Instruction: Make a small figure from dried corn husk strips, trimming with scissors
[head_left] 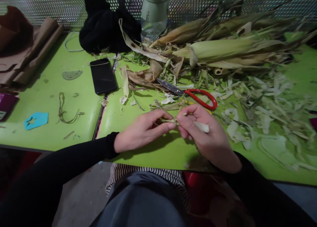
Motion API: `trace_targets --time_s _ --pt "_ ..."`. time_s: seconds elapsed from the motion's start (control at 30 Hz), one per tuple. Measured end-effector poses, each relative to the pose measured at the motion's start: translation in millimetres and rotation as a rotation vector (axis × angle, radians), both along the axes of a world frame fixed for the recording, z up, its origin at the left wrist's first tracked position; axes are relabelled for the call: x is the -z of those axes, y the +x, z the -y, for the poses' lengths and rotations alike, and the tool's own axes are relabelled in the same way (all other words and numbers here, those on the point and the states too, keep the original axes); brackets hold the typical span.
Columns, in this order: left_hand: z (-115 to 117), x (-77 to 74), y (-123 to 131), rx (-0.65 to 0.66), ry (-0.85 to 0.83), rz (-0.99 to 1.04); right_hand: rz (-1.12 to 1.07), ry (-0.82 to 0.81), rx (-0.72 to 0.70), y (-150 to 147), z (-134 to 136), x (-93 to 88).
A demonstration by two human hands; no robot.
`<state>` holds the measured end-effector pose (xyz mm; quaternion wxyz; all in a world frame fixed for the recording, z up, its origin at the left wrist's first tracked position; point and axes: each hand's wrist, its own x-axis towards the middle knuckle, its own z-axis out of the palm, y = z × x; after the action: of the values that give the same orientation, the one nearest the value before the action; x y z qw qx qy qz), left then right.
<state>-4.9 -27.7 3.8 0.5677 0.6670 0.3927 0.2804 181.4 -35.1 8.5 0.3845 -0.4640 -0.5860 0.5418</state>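
Observation:
My left hand (pixel 146 128) and my right hand (pixel 200 129) meet above the front of the green table. Between thumb and fingers, each hand pinches a thin strip of corn husk (pixel 174 120). A pale, wider end of husk (pixel 202 127) sticks out past my right palm. The inner fingertips are partly hidden. Just beyond my right hand lie scissors with red handles (pixel 203 98), their blades spread little and pointing to the upper left. Whole dried corn husks (pixel 223 50) are heaped behind the scissors. Shredded husk strips (pixel 267 111) cover the table to the right.
A black phone (pixel 103 75) lies left of the husks across the table seam. Behind stand a green water bottle (pixel 155 15) and a black cloth bundle (pixel 106 28). Brown paper (pixel 27 55), a blue star cutout (pixel 36 120) and a twisted fibre loop (pixel 66 116) are at left.

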Motion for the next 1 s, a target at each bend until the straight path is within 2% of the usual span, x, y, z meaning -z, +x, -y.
trace_targets --time_s 0.1,0.17,0.37,0.63,0.73,0.83,0.93,1.0 --pt "0 5.3 1 0.035 -0.164 0.071 0.055 0.057 -0.020 -2 1 3.0" --pt "0 5.4 0 0.056 -0.190 0.076 0.056 0.072 -0.005 -3 2 4.1" --pt "0 0.8 -6 0.115 -0.034 -0.098 0.016 0.034 0.025 -3 3 6.0" --pt "3 1.2 -6 0.213 0.001 -0.172 0.042 0.023 -0.027 -3 2 2.5" --pt "4 0.0 -5 0.177 -0.045 -0.120 0.048 0.037 -0.026 -2 -2 0.6" --pt "5 -2.7 -4 0.068 -0.086 -0.059 0.039 0.038 -0.020 0 -6 -1.2" --pt "5 -2.2 -1 -0.070 -0.101 0.101 0.023 0.081 -0.022 0 -7 -2.8" --pt "4 0.6 0 -0.088 -0.095 0.234 0.051 0.143 -0.043 1 -5 -3.9"
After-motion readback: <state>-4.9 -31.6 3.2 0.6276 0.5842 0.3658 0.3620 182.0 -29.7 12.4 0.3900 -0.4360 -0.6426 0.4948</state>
